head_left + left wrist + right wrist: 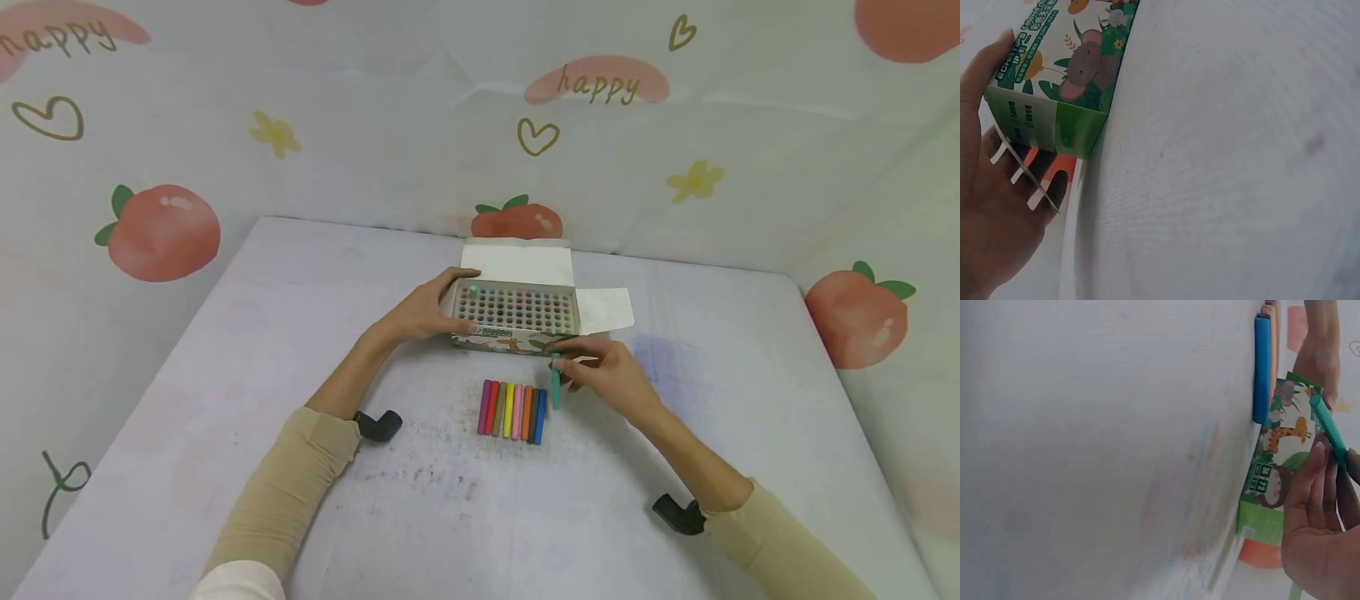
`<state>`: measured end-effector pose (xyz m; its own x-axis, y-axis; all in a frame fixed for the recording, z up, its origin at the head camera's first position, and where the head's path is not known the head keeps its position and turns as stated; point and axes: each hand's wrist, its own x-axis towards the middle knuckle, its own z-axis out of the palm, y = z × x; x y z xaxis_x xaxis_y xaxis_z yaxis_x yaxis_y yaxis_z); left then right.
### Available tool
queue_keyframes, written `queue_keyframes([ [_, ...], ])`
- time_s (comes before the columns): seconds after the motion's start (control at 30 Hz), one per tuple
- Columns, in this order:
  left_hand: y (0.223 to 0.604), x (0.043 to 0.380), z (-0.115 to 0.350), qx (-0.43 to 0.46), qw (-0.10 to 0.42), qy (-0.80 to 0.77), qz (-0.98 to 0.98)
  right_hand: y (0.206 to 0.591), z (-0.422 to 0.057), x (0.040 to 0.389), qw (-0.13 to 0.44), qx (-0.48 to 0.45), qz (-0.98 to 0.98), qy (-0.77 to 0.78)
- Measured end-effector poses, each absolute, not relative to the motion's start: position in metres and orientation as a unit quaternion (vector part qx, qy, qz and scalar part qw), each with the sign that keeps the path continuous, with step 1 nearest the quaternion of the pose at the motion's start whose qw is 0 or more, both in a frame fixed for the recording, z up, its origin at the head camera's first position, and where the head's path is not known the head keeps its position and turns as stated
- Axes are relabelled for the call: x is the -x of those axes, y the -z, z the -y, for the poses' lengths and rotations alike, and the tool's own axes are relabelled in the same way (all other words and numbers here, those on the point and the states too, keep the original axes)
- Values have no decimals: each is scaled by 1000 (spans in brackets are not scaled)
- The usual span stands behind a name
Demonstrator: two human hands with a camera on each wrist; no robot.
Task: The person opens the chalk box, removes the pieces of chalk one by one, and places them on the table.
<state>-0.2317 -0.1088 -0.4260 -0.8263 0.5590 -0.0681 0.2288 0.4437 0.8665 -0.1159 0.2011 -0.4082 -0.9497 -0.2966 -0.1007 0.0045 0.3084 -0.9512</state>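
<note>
My left hand (426,310) grips the left end of an open chalk box (491,342), its thumb on the front wall and the fingers behind. Printed animals cover the box (1088,69) in the left wrist view. Inside is an insert with rows of holes (517,308), and one pale green chalk stick (473,292) stands up at its back left. My right hand (603,372) pinches a teal chalk stick (556,383) between thumb and fingers, just in front of the box's right end. In the right wrist view, that teal stick (1329,428) is tilted.
Several coloured chalk sticks (512,411) lie side by side in front of the box, with a blue one (540,417) at the right end. The lid (517,262) is folded back, and a side flap (606,310) sticks out rightward. Coloured smudges (663,367) mark the white table.
</note>
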Motion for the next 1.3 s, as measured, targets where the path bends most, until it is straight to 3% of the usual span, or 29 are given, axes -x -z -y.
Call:
queue_keyframes([
  [0.7, 428, 231, 109, -244, 173, -476, -827, 431, -205, 100, 211, 16, -778, 591],
  [1.3, 427, 231, 110, -248, 168, -475, -827, 434, -205, 100, 223, -16, -787, 575],
])
